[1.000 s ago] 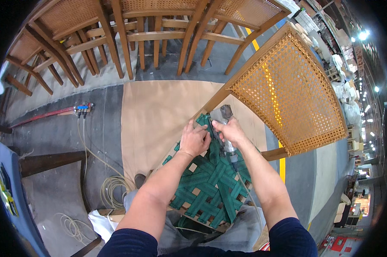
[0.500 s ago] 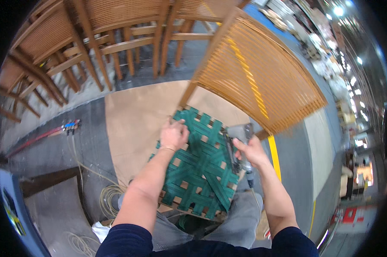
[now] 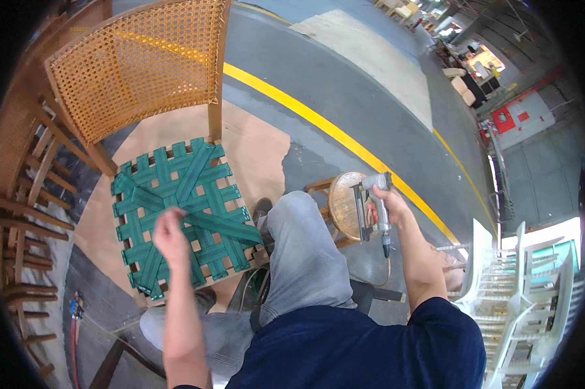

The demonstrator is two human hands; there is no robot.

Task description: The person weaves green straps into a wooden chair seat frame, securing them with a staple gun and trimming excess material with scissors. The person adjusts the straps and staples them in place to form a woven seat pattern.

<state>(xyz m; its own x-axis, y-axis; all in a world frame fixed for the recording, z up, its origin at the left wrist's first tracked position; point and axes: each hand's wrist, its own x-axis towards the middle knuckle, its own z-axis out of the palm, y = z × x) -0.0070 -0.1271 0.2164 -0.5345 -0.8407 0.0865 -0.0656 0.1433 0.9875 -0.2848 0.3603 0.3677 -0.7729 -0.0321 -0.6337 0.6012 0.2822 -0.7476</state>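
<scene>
In my right hand (image 3: 396, 206) is a grey air staple gun (image 3: 378, 200), its hose hanging from the handle. The gun is over a round wooden stool (image 3: 346, 204); whether they touch I cannot tell. My left hand (image 3: 170, 236), slightly blurred, is above the chair seat with fingers curled in; anything between the fingertips is hidden. Green webbing (image 3: 159, 170) is woven across the seat frame, with diagonal straps over it. A loose-looking green strap (image 3: 221, 225) runs from beside my left hand toward my knee. The chair's cane back (image 3: 143, 68) rises on the far side.
Cardboard (image 3: 260, 139) lies under the chair. Several wooden chairs (image 3: 30, 214) crowd the left edge. White slatted chairs (image 3: 500, 292) stand at the right. A hose fitting (image 3: 76, 305) is on the floor at lower left. A yellow line (image 3: 318, 120) crosses the floor.
My view has swung right, so the chair now sits at the left. The staple gun has moved from the seat to over the stool. My left hand has shifted to mid-seat, fingers curled.
</scene>
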